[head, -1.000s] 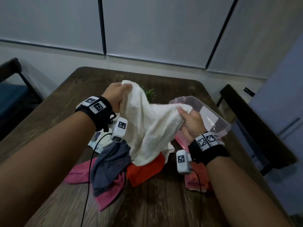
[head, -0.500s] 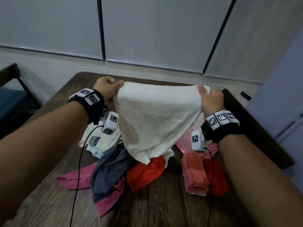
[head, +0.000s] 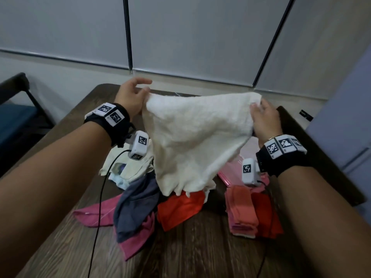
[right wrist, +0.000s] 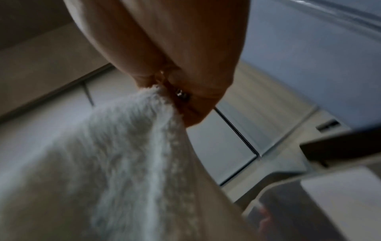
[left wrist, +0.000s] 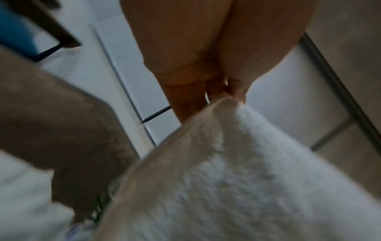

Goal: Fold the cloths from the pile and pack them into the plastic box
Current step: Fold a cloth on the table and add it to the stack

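Head view shows both hands holding a white cloth spread in the air above a dark wooden table. The left hand pinches the cloth's upper left corner between thumb and finger, the other fingers lifted loosely above it; the left wrist view confirms the pinch, with the cloth's corner caught at the fingertips. The right hand grips the upper right corner, fingers curled over the edge, and the right wrist view shows the cloth bunched where it enters that grip. The cloth hangs down in a rough triangle, its lower edge reaching the pile of cloths beneath: a grey one over pink ones, an orange-red one beside them, and pale cream ones farther back. To the right of the pile lies a stack of folded cloths, salmon-pink on top of red. Behind that stack, a pink plastic edge shows under the hanging cloth; whether it belongs to the box or a lid I cannot tell. Cables run from both wrist cameras across the table.
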The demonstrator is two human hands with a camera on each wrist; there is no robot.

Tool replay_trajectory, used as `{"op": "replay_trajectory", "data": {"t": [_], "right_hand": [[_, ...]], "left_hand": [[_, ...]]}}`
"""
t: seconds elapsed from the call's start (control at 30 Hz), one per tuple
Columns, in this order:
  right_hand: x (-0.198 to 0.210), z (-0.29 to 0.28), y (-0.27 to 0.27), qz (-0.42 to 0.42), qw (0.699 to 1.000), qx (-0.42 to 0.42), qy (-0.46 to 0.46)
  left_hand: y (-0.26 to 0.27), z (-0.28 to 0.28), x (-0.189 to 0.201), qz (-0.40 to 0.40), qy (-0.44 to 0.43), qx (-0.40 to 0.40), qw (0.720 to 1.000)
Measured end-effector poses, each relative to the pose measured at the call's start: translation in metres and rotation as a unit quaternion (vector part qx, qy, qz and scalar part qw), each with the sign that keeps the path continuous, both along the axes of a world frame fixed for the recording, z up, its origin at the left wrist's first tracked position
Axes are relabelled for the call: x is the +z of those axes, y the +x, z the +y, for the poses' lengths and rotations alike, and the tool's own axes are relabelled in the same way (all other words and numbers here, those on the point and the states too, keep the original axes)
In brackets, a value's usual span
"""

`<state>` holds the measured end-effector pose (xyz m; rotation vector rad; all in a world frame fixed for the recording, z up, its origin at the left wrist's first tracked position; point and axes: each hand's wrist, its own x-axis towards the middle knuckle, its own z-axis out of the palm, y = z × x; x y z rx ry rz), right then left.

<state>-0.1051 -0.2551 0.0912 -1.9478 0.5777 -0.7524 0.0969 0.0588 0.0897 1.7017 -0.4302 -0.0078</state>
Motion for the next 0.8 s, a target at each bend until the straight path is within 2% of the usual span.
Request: {"op": "replay_trajectory", "data": {"t": [0.07, 0.1, 0.17, 0.2, 0.23, 0.3, 0.33, 0.43, 0.5, 0.57, 0.67, 0.73, 0.8], "right_hand": [[0.005, 0.019, -0.003, 0.024, 0.998, 0.058, 0.006], [0.008, 0.026, -0.004, -0.012, 0.996, 0.075, 0.047], [0.012, 0.028, -0.004, -0.115, 0.978, 0.079, 0.153], [0.014, 0.03, -0.005, -0.134, 0.97, 0.083, 0.185], [0.012, 0.03, -0.006, -0.104, 0.975, 0.077, 0.179], [0.0, 0.033, -0.01, -0.016, 0.992, 0.057, 0.112], [-0.005, 0.03, -0.011, 0.009, 0.997, 0.031, 0.073], [0.002, 0.016, -0.011, 0.002, 0.997, -0.068, 0.028], [0.01, -0.008, -0.008, -0.019, 0.997, -0.076, 0.021], [0.014, -0.025, -0.002, -0.055, 0.996, -0.057, 0.032], [0.044, 0.005, -0.009, -0.113, 0.988, -0.016, 0.1], [0.052, 0.007, -0.009, -0.133, 0.984, -0.002, 0.116], [0.058, 0.001, -0.009, -0.133, 0.987, -0.042, 0.08]], "left_hand": [[-0.003, 0.0, 0.001, 0.014, 0.038, -0.129, 0.991], [-0.005, -0.001, 0.003, 0.036, 0.003, -0.173, 0.984], [-0.002, -0.002, 0.004, 0.095, -0.109, -0.198, 0.97], [-0.002, -0.005, 0.004, 0.104, -0.122, -0.196, 0.967], [-0.006, -0.008, 0.002, 0.098, -0.086, -0.192, 0.973], [-0.013, -0.012, -0.008, 0.06, 0.025, -0.167, 0.984], [-0.017, -0.015, -0.013, 0.041, 0.047, -0.134, 0.989], [-0.016, -0.017, -0.011, 0.008, -0.018, -0.013, 1.0], [-0.008, -0.014, -0.003, 0.009, -0.063, 0.016, 0.998], [-0.001, -0.012, 0.008, 0.025, -0.101, 0.006, 0.994], [-0.002, -0.013, 0.024, 0.069, -0.192, -0.072, 0.976], [-0.006, -0.011, 0.033, 0.067, -0.199, -0.088, 0.974], [-0.006, -0.007, 0.039, 0.035, -0.167, -0.054, 0.984]]}}
